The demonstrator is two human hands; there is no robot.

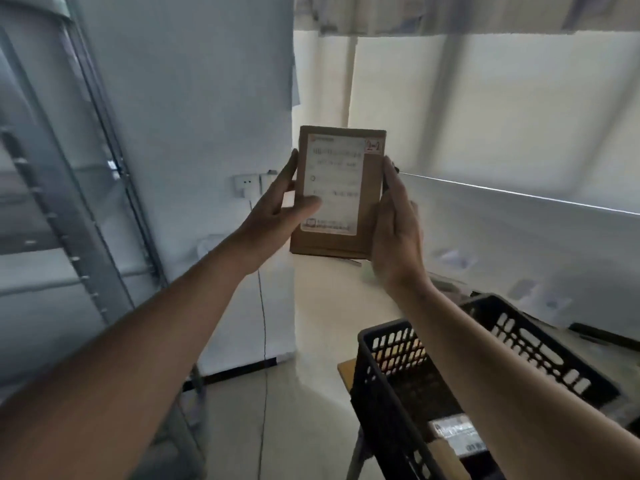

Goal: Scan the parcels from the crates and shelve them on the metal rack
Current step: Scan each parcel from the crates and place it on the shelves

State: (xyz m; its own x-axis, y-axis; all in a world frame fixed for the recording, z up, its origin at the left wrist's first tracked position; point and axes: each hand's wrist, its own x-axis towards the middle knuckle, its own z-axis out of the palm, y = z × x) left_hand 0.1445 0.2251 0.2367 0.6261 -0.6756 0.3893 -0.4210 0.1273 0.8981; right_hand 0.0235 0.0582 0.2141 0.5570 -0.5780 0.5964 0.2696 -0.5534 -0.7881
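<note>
Both hands hold the parcel (337,192) upright above the crate (450,375), label facing the person, probably so it can be read or scanned. The left hand (277,206) clamps its left edge, thumb across the label; the right hand (394,233) grips the right edge, and the rack (69,202) stands well left of the parcel.

No text can be read anywhere. The box (337,192), held upright by the left hand (277,206) and right hand (394,233), carries a white shipping label (332,188) with several rows of print, a small circle mark and a dark logo block along its bottom edge, all too blurred to make out. A small red-and-white sticker (374,146) sits at the label's top right corner; its marks are illegible too. In the crate (381,393), another parcel (457,434) bears a white label with a dark strip, equally unreadable.
</note>
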